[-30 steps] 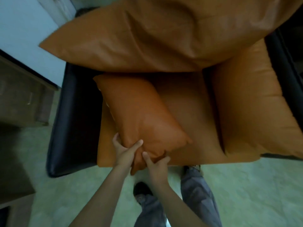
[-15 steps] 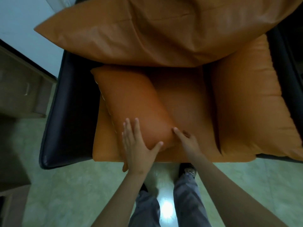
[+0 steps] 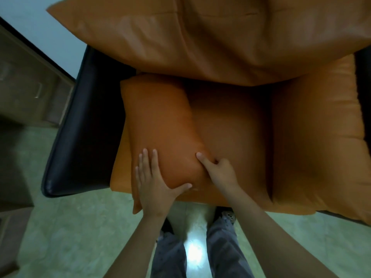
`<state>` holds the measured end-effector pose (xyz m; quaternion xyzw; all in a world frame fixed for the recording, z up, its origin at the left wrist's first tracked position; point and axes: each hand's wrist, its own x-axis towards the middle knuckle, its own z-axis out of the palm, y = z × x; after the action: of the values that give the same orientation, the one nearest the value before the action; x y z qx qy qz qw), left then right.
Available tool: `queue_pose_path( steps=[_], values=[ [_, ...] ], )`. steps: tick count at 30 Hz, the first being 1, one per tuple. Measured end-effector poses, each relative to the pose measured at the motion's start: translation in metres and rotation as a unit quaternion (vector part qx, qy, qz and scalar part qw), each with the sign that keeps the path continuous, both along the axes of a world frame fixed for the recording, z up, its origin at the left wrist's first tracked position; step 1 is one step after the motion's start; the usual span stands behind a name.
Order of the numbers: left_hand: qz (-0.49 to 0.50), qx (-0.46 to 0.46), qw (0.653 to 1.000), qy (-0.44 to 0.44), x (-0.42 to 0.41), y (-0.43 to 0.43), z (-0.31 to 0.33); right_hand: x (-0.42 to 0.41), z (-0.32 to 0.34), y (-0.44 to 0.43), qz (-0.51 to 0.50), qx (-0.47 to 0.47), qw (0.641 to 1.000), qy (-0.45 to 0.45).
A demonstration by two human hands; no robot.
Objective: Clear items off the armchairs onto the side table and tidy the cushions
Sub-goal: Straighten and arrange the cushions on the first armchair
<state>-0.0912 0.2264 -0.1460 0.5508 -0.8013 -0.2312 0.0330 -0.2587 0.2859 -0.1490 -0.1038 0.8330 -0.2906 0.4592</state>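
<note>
An orange side cushion [image 3: 160, 125] stands along the left inside of the armchair, against its black shell [image 3: 80, 125]. My left hand [image 3: 154, 183] lies flat on the cushion's near end, fingers spread and thumb hooked under its front. My right hand [image 3: 218, 171] presses the cushion's right edge with one extended finger, the other fingers curled. The orange seat cushion [image 3: 232, 141] is bare in the middle. A large back cushion [image 3: 200, 37] overhangs the top, and a matching side cushion [image 3: 313, 137] stands on the right.
A brown wooden cabinet [image 3: 26, 81] stands to the left of the chair, below a pale wall. The greenish floor [image 3: 80, 237] runs in front, where my legs and dark shoes stand close to the seat's front edge.
My hands let go of the cushion's near corner and shifted onto it: the left now flat on top, the right at its right edge. The cushion swung from diagonal to lie along the chair's left side.
</note>
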Motion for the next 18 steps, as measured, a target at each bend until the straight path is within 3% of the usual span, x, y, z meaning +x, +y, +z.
queue_pose_path(
  steps=[5, 9, 12, 15, 18],
  values=[
    [0.045, 0.091, 0.986, 0.134, 0.062, -0.038, 0.004, 0.060, 0.042, -0.024, 0.088, -0.003, 0.985, 0.149],
    [0.113, 0.225, 0.938, 0.239, 0.115, -0.059, 0.001, 0.116, 0.059, -0.045, 0.106, -0.033, 0.978, 0.175],
    [0.157, 0.305, 0.902, 0.261, 0.147, -0.064, 0.000, 0.143, 0.060, -0.051, 0.087, -0.078, 0.983, 0.142],
    [0.160, 0.349, 0.890, 0.245, 0.168, -0.068, -0.005, 0.148, 0.040, -0.053, 0.044, -0.058, 0.995, 0.067],
    [0.166, 0.348, 0.893, 0.232, 0.170, -0.066, -0.002, 0.140, 0.026, -0.066, -0.003, -0.018, 0.995, -0.098]
  ],
)
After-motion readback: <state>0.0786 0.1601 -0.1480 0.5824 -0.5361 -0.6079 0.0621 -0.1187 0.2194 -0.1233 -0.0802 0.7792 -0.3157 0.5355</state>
